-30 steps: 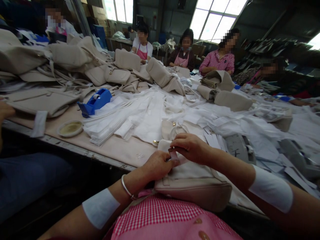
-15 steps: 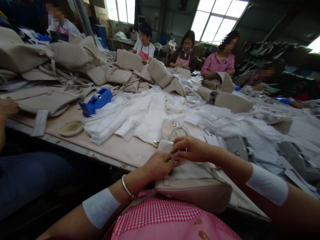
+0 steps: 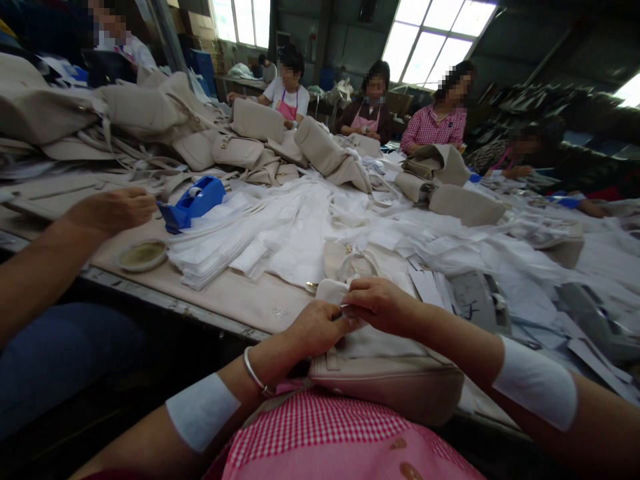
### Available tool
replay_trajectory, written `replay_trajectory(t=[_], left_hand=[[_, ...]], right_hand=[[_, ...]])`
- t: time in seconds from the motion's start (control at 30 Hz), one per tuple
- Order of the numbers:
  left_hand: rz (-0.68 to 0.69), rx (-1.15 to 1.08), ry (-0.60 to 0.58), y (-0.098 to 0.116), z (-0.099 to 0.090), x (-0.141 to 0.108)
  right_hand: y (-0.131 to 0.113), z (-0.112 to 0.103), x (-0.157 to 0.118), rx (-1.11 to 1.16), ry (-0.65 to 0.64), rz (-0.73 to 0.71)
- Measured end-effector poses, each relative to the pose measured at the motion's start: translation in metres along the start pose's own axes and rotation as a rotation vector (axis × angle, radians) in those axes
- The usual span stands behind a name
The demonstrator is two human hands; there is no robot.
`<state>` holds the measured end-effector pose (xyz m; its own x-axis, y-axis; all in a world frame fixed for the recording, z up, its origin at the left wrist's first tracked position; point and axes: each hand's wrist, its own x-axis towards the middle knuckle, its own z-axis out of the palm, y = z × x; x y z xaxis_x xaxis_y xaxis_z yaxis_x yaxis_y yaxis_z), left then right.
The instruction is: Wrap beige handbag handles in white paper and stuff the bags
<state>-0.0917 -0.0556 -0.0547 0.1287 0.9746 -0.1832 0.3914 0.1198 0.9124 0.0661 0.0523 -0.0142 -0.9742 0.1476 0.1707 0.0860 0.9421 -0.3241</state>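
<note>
A beige bag point(image 3: 385, 383) lies at the table's front edge against the pink checked apron. Over its top my left hand point(image 3: 317, 328) is closed, the fingers curled around something too small to make out. My right hand point(image 3: 377, 305) meets it from the right, its fingertips pinched together beside the left thumb; what they hold is hidden. Just behind the hands is a rounded whitish piece point(image 3: 331, 291), with beige straps and a gold-coloured fitting point(image 3: 349, 249) beyond it.
A co-worker's hand point(image 3: 113, 208) reaches in from the left near a blue tape dispenser point(image 3: 193, 203) and a round dish point(image 3: 141, 255). White wrapping strips point(image 3: 225, 247) cover mid-table. Beige bags point(image 3: 145, 113) are heaped behind. Grey dispensers point(image 3: 480, 303) stand right. Several people sit beyond.
The co-worker's hand at the left has moved rightward to the tape dispenser. My right fingers have shifted slightly and pinch closer together; the bag is nearly where it was.
</note>
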Motion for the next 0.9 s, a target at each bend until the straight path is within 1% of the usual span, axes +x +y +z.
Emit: replay_trajectory(t=[0.13,0.33,0.43,0.53,0.63,0.73,0.83,0.9], left_hand=[[0.002,-0.014,-0.014,0.001,-0.001,0.001],[0.000,-0.020,-0.031,0.001,-0.002,-0.001],[0.008,-0.040,-0.039,0.000,-0.002,-0.001],[0.001,-0.048,-0.040,-0.001,-0.003,0.000],[0.010,-0.037,-0.034,-0.002,-0.003,0.000],[0.022,-0.004,-0.026,-0.002,-0.002,0.001],[0.023,0.028,-0.020,-0.003,-0.002,0.002],[0.023,0.036,-0.022,-0.004,-0.002,0.002]], right_hand=[[0.000,-0.001,0.000,-0.115,-0.031,-0.057],[0.007,-0.011,0.002,0.063,-0.058,-0.096],[0.008,-0.011,0.001,0.054,-0.011,-0.110],[0.006,-0.005,-0.001,0.001,0.043,-0.103],[0.003,0.000,-0.003,-0.051,0.050,-0.079],[0.002,-0.001,-0.004,-0.099,0.005,-0.090],[0.000,-0.008,-0.004,-0.118,-0.078,-0.144],[-0.001,-0.013,-0.003,-0.089,-0.116,-0.169]])
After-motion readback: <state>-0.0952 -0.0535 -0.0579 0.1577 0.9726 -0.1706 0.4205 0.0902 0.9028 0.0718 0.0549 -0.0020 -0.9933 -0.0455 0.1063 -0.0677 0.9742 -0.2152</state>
